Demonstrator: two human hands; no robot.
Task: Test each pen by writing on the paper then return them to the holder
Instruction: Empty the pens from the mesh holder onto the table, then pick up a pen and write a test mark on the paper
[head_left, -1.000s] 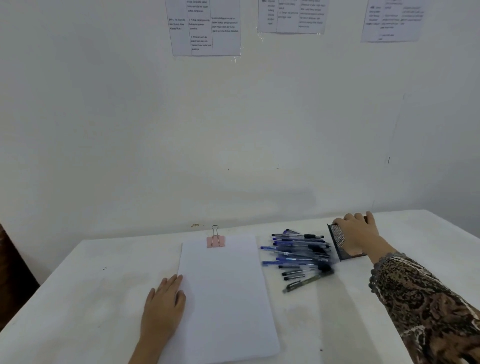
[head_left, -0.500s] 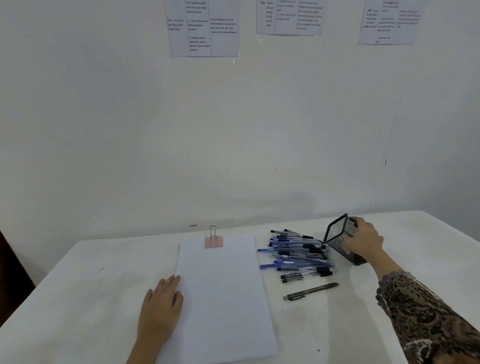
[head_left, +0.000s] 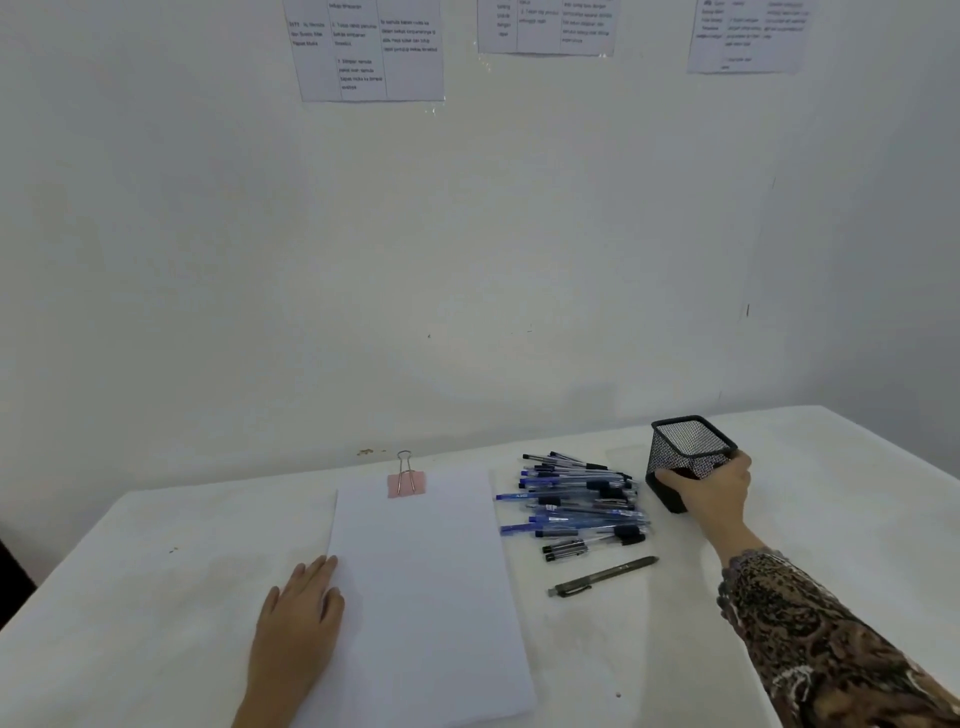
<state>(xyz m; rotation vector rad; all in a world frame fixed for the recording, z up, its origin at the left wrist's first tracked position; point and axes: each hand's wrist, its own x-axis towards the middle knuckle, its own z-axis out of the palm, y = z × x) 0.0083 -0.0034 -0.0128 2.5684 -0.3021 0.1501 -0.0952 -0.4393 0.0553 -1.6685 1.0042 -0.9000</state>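
Two hands on white table (head_left: 156, 597), blank paper (head_left: 426, 582) centre, pens (head_left: 576, 504) piled right of it.
Your right hand (head_left: 719, 491) grips the upright black mesh holder (head_left: 685, 452) just right of the pile; left hand (head_left: 301, 618) lies flat, fingers straight, on the paper's left edge. One dark pen (head_left: 602, 576) lies apart, nearer. Pink binder clip (head_left: 406, 480) on paper's far edge. White wall (head_left: 467, 260) behind; three printed sheets (head_left: 369, 52), text too blurred to read.

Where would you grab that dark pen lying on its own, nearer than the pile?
Take the dark pen around mid-barrel, coming straight down from above and pinching across it. It lies flat on the table, apart from the pile of pens, with bare surface along both long sides.
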